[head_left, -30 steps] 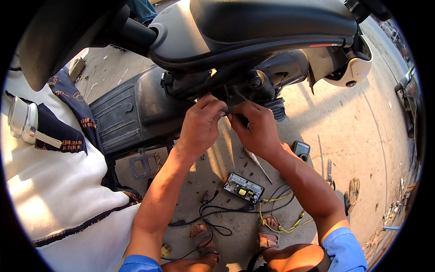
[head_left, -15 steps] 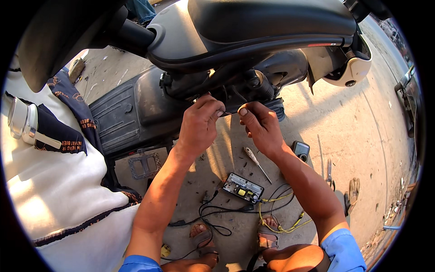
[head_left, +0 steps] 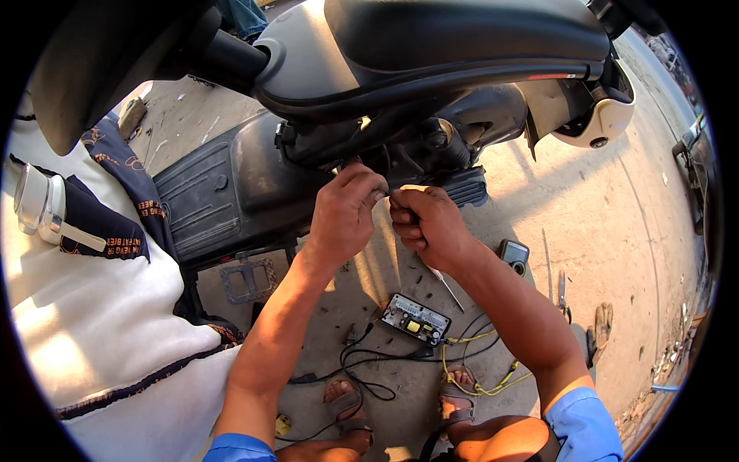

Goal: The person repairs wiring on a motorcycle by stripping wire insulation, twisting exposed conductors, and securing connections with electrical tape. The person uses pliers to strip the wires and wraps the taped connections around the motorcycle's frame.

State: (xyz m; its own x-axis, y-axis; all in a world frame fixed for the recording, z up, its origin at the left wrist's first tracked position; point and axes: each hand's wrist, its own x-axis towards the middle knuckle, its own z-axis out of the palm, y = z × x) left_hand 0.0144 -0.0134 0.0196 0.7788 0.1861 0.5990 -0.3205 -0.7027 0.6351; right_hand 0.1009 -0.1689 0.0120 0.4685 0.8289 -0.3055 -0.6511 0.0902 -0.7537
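Observation:
My left hand [head_left: 346,204] is pinched on a thin dark wire beside the underside of the black electric scooter [head_left: 239,173]. Close to its right, my right hand [head_left: 423,219] has its fingers curled, thumb and index pressed together on what looks like the same wire; the tiny piece between the fingertips is hard to make out. Below my hands, an exposed circuit board in a case [head_left: 416,319] lies on the concrete with black cables and yellow wires [head_left: 477,385]. A screwdriver [head_left: 450,292] lies partly behind my right forearm, near a dark handheld device [head_left: 513,256].
A white helmet [head_left: 600,127] hangs at the scooter's right end. Scissors [head_left: 563,292] and a glove [head_left: 603,335] lie right. A white padded cover [head_left: 100,316] is at left, a perforated metal part [head_left: 248,279] below the floorboard, a person's jeans [head_left: 242,19] behind.
My right hand shifted slightly, its thumb swinging from raised to level while the fingers curled in toward my left hand. My left hand stayed nearly in place.

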